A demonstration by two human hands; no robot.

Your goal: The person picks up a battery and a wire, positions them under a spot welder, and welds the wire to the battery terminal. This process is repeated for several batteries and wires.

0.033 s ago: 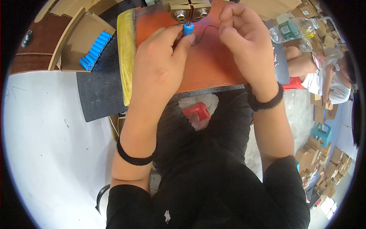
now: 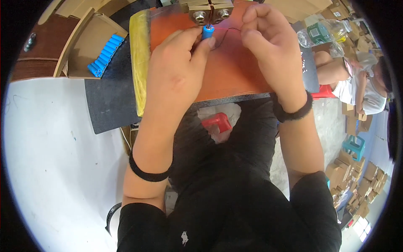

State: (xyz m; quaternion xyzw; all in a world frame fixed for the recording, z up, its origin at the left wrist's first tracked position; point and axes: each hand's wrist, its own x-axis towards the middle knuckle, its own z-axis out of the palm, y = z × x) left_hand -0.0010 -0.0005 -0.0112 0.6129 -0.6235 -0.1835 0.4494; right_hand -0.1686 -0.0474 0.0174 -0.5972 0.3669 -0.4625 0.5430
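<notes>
My left hand [image 2: 178, 69] is closed, thumb and fingers gripping a small blue cylindrical battery cell [image 2: 207, 32]. The cell stands upright with its top end right at the tips of two metal electrodes [image 2: 210, 23] of a clamp-like machine head [image 2: 211, 11]. Thin wires, one red and one black [image 2: 224, 37], run from near the cell toward my right hand [image 2: 270, 44]. That hand is raised to the right with fingers curled, thumb and forefinger together at the wires' ends. The fingertips' exact hold is small and partly hidden.
An orange mat [image 2: 235, 71] covers the dark worktable, with a yellow plastic-wrapped bundle [image 2: 138, 63] along its left. Several blue cells [image 2: 107, 52] lie in a cardboard tray [image 2: 82, 54]. At right are a plastic bottle [image 2: 319, 32], a seated person [image 2: 369, 84] and cardboard boxes [image 2: 373, 180].
</notes>
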